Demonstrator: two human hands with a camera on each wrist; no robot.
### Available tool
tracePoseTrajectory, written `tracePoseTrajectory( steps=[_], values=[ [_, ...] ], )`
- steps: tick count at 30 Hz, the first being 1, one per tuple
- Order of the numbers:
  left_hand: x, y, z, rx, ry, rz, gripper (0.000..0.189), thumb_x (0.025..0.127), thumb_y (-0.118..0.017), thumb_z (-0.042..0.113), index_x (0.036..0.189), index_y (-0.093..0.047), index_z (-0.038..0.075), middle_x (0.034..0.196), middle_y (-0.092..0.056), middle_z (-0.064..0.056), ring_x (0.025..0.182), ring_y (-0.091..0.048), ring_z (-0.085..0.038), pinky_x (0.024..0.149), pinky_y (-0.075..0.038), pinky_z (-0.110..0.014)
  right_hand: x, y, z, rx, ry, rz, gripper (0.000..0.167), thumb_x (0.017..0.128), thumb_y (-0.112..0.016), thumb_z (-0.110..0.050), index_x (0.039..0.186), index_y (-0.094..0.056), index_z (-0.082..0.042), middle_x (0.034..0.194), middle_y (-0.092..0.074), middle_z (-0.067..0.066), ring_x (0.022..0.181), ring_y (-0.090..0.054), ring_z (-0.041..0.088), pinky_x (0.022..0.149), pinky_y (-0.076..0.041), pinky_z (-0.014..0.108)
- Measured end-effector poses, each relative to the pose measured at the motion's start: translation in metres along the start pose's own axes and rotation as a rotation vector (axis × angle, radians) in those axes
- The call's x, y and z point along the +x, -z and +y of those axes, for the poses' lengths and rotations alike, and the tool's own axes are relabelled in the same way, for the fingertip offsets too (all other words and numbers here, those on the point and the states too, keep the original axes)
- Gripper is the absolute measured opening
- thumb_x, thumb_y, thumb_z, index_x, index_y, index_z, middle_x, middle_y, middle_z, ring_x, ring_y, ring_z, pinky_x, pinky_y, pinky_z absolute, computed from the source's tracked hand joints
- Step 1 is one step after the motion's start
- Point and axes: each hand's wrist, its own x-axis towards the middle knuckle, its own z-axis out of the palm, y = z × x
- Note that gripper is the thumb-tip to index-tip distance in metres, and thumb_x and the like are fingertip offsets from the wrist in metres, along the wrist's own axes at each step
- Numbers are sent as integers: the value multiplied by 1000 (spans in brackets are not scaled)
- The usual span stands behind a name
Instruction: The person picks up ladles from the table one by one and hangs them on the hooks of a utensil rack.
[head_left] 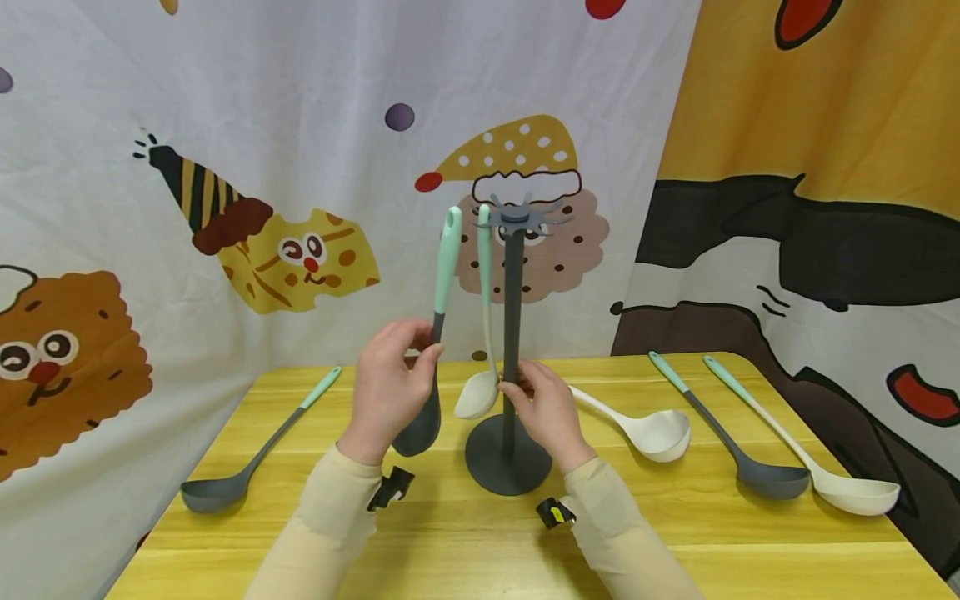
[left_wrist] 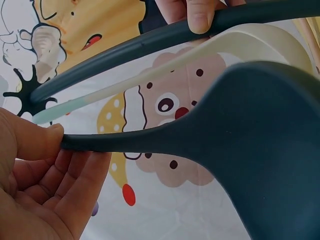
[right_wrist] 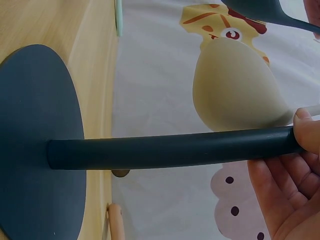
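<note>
My left hand (head_left: 392,379) pinches the dark neck of a grey ladle (head_left: 447,258) with a mint handle. The ladle stands upright in the air, bowl down, left of a dark utensil stand (head_left: 512,317). On the stand's pole my right hand (head_left: 546,408) has its thumb and fingers, gripping it low above the round base (head_left: 495,467). A white ladle (head_left: 477,395) with a mint handle hangs from the stand's star-shaped top (head_left: 517,217), on its left side. In the left wrist view the held ladle's bowl (left_wrist: 270,135) looms close.
Another grey ladle (head_left: 217,493) lies at the table's left. To the right lie a white ladle (head_left: 660,435), its handle partly hidden by my right hand, a grey ladle (head_left: 772,479) and another white ladle (head_left: 858,493). A printed curtain (head_left: 315,108) hangs behind the wooden table (head_left: 465,558).
</note>
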Motion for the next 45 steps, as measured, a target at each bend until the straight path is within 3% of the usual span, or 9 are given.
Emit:
tracePoseTrajectory(
  steps=[28, 45],
  values=[
    [0, -10, 2, -15, -14, -21, 15, 83, -77, -3, 96, -69, 0, 89, -65, -9, 81, -64, -21, 65, -59, -34, 0, -1, 1, 11, 16, 5, 17, 90, -73, -14, 106, -69, -7, 95, -66, 6, 82, -67, 20, 75, -57, 37],
    [-2, -22, 7, -54, 15, -69, 14, 84, -77, -2, 95, -69, 2, 88, -65, -8, 79, -64, -19, 61, -57, -27, -1, -1, 1, 1, 20, 8, 17, 91, -73, -15, 105, -69, -9, 95, -66, 6, 83, -67, 20, 75, -57, 37]
  ],
)
